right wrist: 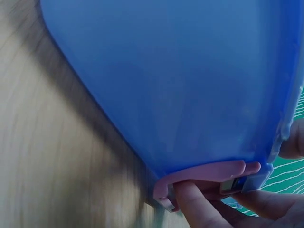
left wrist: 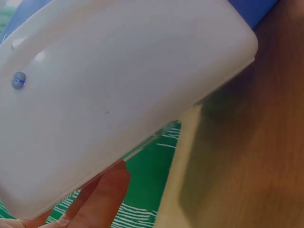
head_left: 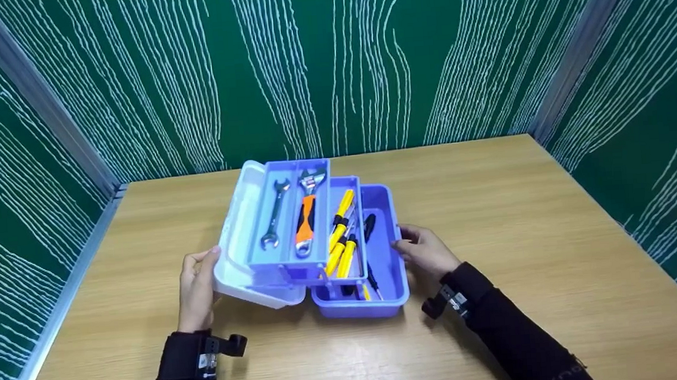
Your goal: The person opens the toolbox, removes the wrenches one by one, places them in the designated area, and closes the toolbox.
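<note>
I have the toolbox (head_left: 396, 269) on the table (head_left: 494, 203) between my two hands, its lid swung open toward the left. My left hand (head_left: 196, 289) pinches the edge of the white lid (head_left: 232, 239); my right hand (head_left: 429, 252) grips the box's near wall at the pink latch (right wrist: 209, 172), one finger tucked beneath it. Just inside the left grip, the upper tray (head_left: 261, 256) holds a silver wrench (head_left: 276, 214) in one compartment and, in the next, an adjustable wrench (head_left: 305, 213) with an orange and black handle. Nearer the right grip, the lower tray (head_left: 360, 212) carries yellow-handled screwdrivers (head_left: 346, 258), bunched together. Right beside that hand, the box's bottom holds dark-handled tools (head_left: 369, 226), partly hidden under the tray.
</note>
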`<move>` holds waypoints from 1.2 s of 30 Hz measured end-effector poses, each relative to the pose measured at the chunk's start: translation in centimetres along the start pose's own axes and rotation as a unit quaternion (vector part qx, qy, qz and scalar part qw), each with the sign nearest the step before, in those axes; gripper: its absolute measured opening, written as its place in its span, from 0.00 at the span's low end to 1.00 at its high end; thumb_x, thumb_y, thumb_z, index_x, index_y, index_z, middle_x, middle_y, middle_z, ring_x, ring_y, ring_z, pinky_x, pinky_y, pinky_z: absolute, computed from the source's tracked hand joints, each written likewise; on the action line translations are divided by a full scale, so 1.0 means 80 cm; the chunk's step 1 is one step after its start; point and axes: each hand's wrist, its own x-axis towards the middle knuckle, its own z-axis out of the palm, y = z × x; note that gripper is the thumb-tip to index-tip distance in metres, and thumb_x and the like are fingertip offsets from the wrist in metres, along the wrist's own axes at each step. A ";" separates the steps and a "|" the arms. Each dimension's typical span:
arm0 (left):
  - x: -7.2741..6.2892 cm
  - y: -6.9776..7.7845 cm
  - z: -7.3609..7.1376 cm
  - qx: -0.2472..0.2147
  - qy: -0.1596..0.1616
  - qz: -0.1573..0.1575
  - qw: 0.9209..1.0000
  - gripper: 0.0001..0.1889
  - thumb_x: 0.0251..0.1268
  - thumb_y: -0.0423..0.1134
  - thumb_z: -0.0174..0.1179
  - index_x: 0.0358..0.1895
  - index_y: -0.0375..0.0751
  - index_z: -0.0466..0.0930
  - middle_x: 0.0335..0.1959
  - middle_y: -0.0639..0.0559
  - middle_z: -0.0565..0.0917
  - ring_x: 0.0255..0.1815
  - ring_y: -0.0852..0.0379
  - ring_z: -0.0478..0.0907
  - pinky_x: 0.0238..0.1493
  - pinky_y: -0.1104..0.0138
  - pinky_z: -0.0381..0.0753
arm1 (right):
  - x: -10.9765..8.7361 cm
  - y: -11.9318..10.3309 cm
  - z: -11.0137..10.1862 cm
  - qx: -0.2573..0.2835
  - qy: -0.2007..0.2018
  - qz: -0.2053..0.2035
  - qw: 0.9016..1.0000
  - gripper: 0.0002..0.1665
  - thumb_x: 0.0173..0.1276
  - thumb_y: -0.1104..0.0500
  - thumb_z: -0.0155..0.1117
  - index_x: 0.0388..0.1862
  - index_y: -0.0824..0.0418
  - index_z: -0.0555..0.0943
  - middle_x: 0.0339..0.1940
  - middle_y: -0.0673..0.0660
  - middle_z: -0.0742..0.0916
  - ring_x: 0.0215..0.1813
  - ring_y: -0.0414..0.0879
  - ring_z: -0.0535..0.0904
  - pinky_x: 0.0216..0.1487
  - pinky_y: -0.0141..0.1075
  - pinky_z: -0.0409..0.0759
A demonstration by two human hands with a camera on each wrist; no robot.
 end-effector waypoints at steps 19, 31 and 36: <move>0.014 -0.023 -0.027 0.259 -0.022 -0.007 0.966 0.16 0.71 0.41 0.54 0.46 0.27 0.80 0.38 0.43 0.82 0.40 0.53 0.75 0.42 0.66 0.72 | 0.002 0.006 0.003 -0.009 0.015 -0.007 1.000 0.29 0.68 0.65 0.54 0.68 0.74 0.68 0.58 0.73 0.79 0.42 0.41 0.78 0.39 0.26 0.79; 0.014 -0.040 -0.026 0.374 -0.054 0.038 0.925 0.17 0.72 0.36 0.50 0.52 0.26 0.81 0.43 0.34 0.85 0.44 0.43 0.81 0.46 0.53 0.78 | 0.001 0.005 0.005 -0.001 0.024 -0.004 1.000 0.29 0.67 0.66 0.54 0.67 0.74 0.69 0.51 0.70 0.81 0.34 0.38 0.75 0.34 0.26 0.78; 0.013 -0.045 -0.027 0.373 -0.057 0.034 0.925 0.17 0.72 0.36 0.50 0.51 0.26 0.81 0.42 0.35 0.85 0.47 0.42 0.79 0.53 0.48 0.76 | 0.000 0.003 0.005 -0.002 0.023 -0.004 1.000 0.29 0.68 0.66 0.54 0.67 0.75 0.68 0.54 0.71 0.81 0.37 0.39 0.76 0.36 0.26 0.79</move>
